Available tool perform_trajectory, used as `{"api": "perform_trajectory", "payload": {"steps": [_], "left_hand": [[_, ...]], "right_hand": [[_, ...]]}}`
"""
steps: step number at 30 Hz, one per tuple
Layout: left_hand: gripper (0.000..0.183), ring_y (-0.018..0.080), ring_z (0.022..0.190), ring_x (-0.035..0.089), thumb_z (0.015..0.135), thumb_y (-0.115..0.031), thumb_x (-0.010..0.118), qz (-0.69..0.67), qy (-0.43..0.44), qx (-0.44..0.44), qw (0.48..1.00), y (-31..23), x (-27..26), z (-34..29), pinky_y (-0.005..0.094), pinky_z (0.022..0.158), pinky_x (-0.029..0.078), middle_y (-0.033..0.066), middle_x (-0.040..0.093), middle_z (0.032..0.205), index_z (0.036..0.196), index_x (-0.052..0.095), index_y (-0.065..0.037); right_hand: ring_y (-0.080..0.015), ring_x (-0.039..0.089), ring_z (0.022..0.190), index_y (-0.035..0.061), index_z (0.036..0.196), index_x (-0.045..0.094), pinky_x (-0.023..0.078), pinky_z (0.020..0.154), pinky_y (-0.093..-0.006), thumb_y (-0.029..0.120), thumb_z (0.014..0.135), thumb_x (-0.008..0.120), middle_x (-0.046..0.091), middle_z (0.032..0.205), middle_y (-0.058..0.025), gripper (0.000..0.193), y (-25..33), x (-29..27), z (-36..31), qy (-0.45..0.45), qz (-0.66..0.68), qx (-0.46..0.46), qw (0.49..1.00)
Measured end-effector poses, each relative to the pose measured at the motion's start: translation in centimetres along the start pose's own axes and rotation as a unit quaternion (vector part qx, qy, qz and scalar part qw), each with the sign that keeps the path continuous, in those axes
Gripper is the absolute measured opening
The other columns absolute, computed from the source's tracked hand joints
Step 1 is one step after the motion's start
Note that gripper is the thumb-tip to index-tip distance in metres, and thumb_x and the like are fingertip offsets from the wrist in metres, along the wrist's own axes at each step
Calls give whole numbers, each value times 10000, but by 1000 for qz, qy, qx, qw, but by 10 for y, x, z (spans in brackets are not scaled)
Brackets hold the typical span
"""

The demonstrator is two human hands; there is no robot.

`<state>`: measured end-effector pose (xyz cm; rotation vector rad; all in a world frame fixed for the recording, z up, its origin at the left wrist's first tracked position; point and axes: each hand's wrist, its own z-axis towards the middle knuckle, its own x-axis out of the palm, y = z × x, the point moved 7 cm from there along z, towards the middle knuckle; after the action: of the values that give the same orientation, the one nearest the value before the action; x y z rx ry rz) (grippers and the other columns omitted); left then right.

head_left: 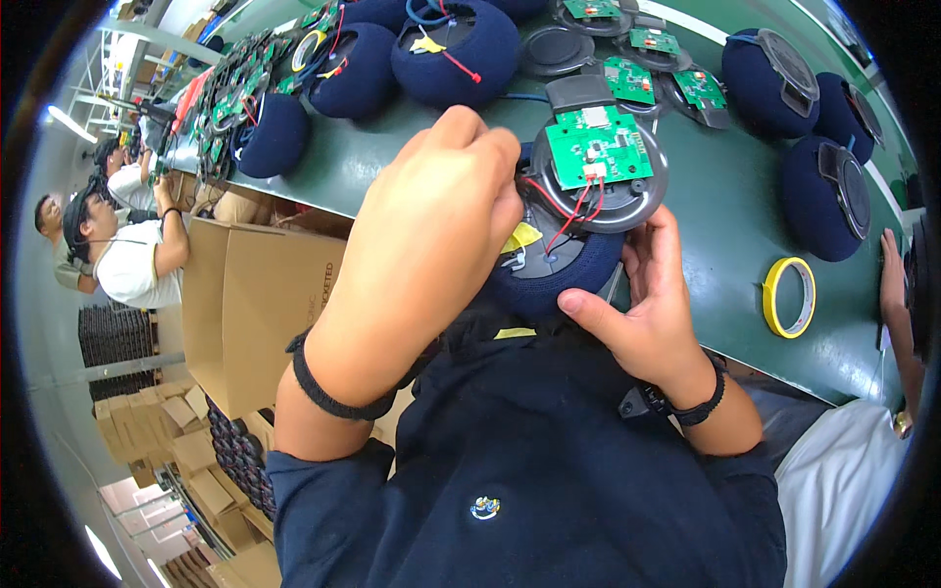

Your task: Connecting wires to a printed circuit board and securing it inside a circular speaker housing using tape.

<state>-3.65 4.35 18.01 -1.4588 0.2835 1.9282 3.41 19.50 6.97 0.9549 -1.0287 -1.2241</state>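
Observation:
In front of me is a round, navy fabric-covered speaker (pixel 554 289), its opening facing up. A dark round base (pixel 642 201) carrying a green circuit board (pixel 600 147) is tilted over that opening. Red and black wires run from a white plug on the board into the body, beside a piece of yellow tape (pixel 521 237). My right hand (pixel 647 304) grips the speaker's right side, thumb in front and fingers toward the base. My left hand (pixel 446 186) is closed in a fist at the opening's left edge; its fingertips and anything in them are hidden.
More navy speakers (pixel 456 59) and loose bases with boards (pixel 627 80) stand along the far side of the green table (pixel 720 294). A yellow tape roll (pixel 789 297) lies to the right. Left is a cardboard box (pixel 260 304). Co-workers are at far left; another person's arm (pixel 894 294) is at right.

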Motion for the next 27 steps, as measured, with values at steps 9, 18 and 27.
{"api": "perform_trajectory", "payload": {"steps": [9, 18, 27], "left_hand": [[190, 321, 891, 659, 846, -115, 724, -148, -13, -113, 982, 29, 11, -6, 390, 793, 518, 164, 662, 954, 981, 661, 4], [293, 279, 860, 651, 818, -155, 743, -125, -1, -115, 985, 36, 20, -1, 380, 776, 518, 147, 646, 941, 1076, 677, -33], [323, 125, 810, 540, 799, -107, 712, -317, -18, -194, 928, 44, 39, -8, 274, 702, 461, 50, 572, 953, 1113, 668, -46]], "right_hand": [[-278, 482, 1400, 4, 1519, 292, 344, 1205, -443, 153, 806, 910, 469, 1482, -160, 955, 2, -1, 0, -9, 19, 16, 1000], [-277, 489, 1379, -1, 1518, 286, 368, 1187, -440, 160, 792, 919, 447, 1482, -166, 977, 0, -1, -2, -32, 31, 45, 998], [-279, 482, 1385, 2, 1509, 285, 357, 1191, -433, 181, 774, 937, 461, 1470, -171, 999, -1, -4, -3, -35, 16, 56, 998]]}}
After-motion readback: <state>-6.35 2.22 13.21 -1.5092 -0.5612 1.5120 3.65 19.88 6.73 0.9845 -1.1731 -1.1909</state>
